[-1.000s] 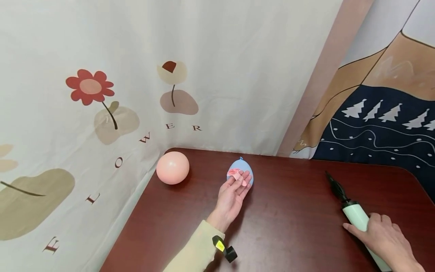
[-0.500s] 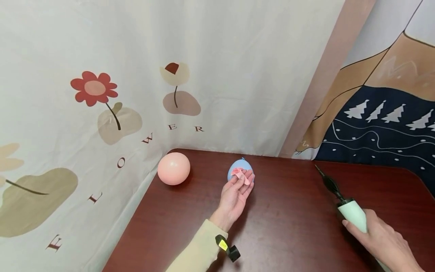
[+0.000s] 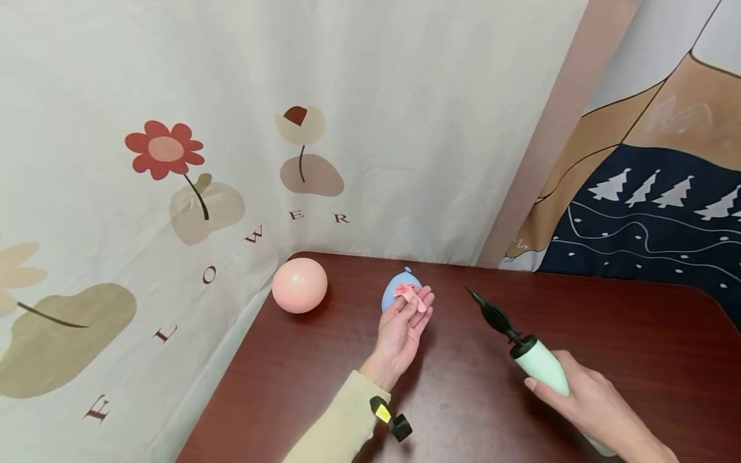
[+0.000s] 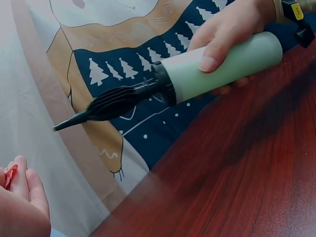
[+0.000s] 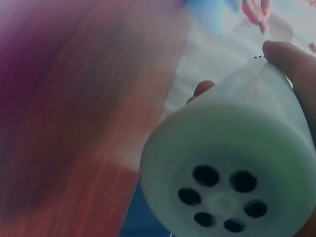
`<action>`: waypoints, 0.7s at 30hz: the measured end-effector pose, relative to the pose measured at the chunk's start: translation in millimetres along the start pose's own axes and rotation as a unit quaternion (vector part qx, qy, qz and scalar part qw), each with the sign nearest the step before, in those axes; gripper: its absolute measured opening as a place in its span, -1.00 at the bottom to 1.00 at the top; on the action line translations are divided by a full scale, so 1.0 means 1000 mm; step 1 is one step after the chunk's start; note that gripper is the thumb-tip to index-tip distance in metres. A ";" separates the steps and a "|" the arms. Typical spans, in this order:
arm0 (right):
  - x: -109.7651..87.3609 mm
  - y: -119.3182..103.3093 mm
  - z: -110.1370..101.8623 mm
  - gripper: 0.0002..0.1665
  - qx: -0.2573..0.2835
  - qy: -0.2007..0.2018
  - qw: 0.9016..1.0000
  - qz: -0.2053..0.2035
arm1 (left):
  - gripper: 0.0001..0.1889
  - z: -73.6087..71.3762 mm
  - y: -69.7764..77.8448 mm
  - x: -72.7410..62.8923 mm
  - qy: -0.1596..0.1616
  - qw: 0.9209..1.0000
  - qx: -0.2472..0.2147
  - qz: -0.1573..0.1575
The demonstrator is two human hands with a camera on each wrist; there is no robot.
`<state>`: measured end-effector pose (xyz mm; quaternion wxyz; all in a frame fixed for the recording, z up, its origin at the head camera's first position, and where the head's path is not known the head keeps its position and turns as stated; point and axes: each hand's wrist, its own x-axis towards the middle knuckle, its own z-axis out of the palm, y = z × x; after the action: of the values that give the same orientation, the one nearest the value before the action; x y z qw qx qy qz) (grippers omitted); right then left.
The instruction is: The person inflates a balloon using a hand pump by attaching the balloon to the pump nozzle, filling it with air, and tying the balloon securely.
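Note:
My left hand (image 3: 399, 341), palm up, pinches a limp pink balloon (image 3: 407, 293) between thumb and fingers. Behind those fingers a small inflated blue balloon (image 3: 390, 298) stands at the table's far side, partly hidden by the hand. My right hand (image 3: 599, 402) grips a pale green hand pump (image 3: 541, 365) with a black ribbed nozzle (image 3: 496, 317) pointing toward the left hand. The left wrist view has the pump (image 4: 222, 69) held above the table, its tip apart from the pink balloon (image 4: 10, 175). Holes mark the pump's rear end (image 5: 224, 133) in the right wrist view.
A round inflated peach balloon (image 3: 300, 285) sits at the far left corner of the dark red wooden table (image 3: 469, 392). Printed curtains (image 3: 405, 128) hang right behind the table's back and left edges.
My right hand has lifted the pump off the table and carried it left, nearer the left hand. The left hand has barely moved and still pinches the limp pink balloon.

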<state>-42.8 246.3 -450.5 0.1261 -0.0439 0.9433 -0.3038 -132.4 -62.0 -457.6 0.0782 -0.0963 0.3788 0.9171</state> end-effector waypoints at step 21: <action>-0.001 -0.035 0.026 -0.28 -0.037 0.000 0.997 -0.064 | -0.60 0.004 -0.001 -0.004 -0.022 0.999 0.009 0.025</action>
<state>-34.9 202.8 -450.4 0.1046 -0.1089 0.9492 -0.2761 -128.2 -58.8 -454.6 0.0642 -0.0657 0.3877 0.9172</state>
